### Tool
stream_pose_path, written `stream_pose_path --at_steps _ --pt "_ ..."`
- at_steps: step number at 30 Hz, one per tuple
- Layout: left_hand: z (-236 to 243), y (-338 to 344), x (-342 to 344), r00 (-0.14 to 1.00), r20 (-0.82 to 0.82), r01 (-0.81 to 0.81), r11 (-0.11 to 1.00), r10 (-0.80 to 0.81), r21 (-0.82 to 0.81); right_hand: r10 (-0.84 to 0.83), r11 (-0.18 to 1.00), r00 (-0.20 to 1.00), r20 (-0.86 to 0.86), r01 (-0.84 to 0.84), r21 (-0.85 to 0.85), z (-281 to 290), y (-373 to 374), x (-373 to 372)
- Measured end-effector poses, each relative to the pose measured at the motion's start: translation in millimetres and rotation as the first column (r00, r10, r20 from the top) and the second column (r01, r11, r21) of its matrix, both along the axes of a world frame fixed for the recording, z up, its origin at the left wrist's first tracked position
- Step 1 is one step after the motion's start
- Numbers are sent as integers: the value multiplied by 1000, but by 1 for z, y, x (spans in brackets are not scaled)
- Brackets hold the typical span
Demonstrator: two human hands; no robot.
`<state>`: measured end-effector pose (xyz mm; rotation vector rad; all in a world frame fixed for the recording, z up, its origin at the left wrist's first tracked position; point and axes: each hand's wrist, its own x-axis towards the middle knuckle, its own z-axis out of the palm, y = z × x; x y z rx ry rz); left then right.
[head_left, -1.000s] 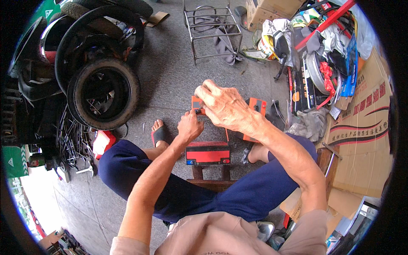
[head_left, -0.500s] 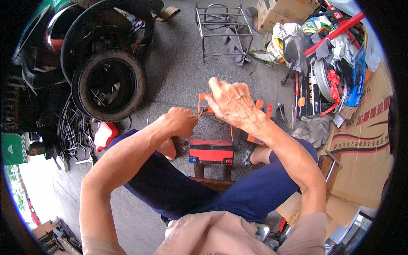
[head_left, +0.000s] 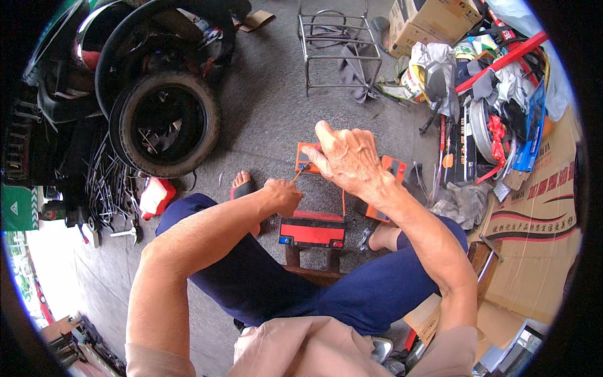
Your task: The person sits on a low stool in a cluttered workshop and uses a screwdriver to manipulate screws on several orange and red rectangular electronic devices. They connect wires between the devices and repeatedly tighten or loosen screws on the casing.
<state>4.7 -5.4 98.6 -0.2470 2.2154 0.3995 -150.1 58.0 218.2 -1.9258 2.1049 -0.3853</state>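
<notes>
My left hand (head_left: 282, 196) is closed on a short orange wire (head_left: 296, 176) running up to a dark fitting (head_left: 305, 166) on the far orange battery (head_left: 300, 157). My right hand (head_left: 348, 157) is curled over that battery, thumb near the fitting; what it grips is hidden. A red-and-black battery (head_left: 311, 232) lies nearer me on a low wooden support (head_left: 312, 272). Another orange battery (head_left: 382, 210) stands at the right, partly behind my right arm, and an orange lead (head_left: 343, 206) runs down to the red one.
Tyres (head_left: 207, 129) are piled at the left, above loose tools (head_left: 129, 232) and a red container (head_left: 157, 198). A metal rack (head_left: 339, 56) stands ahead. Mixed clutter (head_left: 490, 94), a cardboard box (head_left: 427, 25) and cardboard sheets (head_left: 534, 251) crowd the right. My feet flank the batteries.
My left hand moved out leftward with the wire, then came back right. My right hand stays over the far battery, its fingers shifting slightly. The view has shifted a little.
</notes>
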Motion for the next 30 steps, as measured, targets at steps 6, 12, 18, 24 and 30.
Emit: stream_pose_path --at_steps 6,12,18,24,30 --pt "-2 0 -4 993 54 103 993 -100 -50 187 929 981 44 -162 -333 -8 1 -15" --pt "1 -3 -12 985 152 87 995 -79 -50 106 985 994 -25 -109 -132 -8 -5 -7" --pt "-12 -4 -7 994 68 97 990 -90 -103 150 962 988 -27 -152 -226 -4 -11 -7" --pt "-7 -10 -20 988 145 69 992 -53 -107 110 984 994 -3 -109 -144 -5 -17 -2" --pt "-14 -2 -16 998 55 46 990 -39 -133 114 967 993 -34 -119 -226 -4 -14 -1"
